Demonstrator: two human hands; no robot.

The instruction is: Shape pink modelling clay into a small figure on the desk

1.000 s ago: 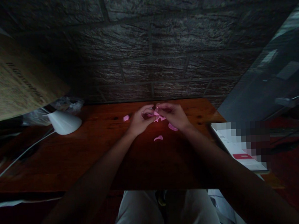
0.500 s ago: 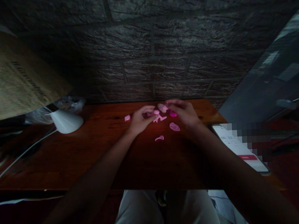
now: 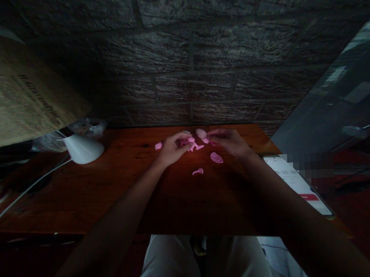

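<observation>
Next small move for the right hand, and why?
I'd probably pinch the pale pink lump with the right hand: that hand is right beside it, though contact is unclear, while the left hand has thumb and forefinger at the branching pink piece.

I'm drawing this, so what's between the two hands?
A branched pink piece at the left hand, then a pale pink lump and a brighter bit by the right hand. The head view shows this.
</observation>
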